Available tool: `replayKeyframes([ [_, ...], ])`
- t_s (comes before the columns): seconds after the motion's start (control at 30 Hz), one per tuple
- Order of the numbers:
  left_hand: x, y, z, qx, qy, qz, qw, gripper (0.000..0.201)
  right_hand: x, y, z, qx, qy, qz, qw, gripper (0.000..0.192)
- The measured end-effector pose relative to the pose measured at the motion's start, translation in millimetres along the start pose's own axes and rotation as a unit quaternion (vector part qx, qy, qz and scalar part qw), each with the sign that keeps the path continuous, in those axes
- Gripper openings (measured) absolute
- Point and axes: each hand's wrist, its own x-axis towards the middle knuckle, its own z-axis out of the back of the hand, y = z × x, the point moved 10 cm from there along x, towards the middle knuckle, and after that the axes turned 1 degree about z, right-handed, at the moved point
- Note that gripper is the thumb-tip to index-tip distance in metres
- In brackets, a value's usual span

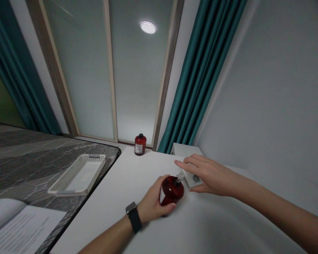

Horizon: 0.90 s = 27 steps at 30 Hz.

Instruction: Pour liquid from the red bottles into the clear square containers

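My left hand (pixel 157 201), with a dark watch on its wrist, is wrapped round a dark red bottle (pixel 172 192) with a pale label on its side. The bottle tilts to the right over the white table. At its mouth is a clear piece (pixel 179 177), which meets a white boxy device (pixel 192 179) with a round dark spot. My right hand (pixel 205 173) grips this device, its fingers over the top and its thumb below. Whether the clear piece belongs to the bottle or to the device, I cannot tell.
A second red bottle (pixel 140 145) with a black cap stands at the white table's (pixel 108 197) far edge. To the left, a white basket (pixel 95 176) and an open book (pixel 29 225) lie on a grey patterned surface. A white cabinet (pixel 187 149) stands beyond the table.
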Motion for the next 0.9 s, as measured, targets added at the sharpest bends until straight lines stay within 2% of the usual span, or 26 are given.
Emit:
replayKeyframes([
  [0.9, -0.1, -0.6, 0.4, 0.009, -0.004, -0.003, 1.0, 0.076, -0.9, 0.5, 2.6, -0.004, -0.013, 0.007, 1.0, 0.091],
])
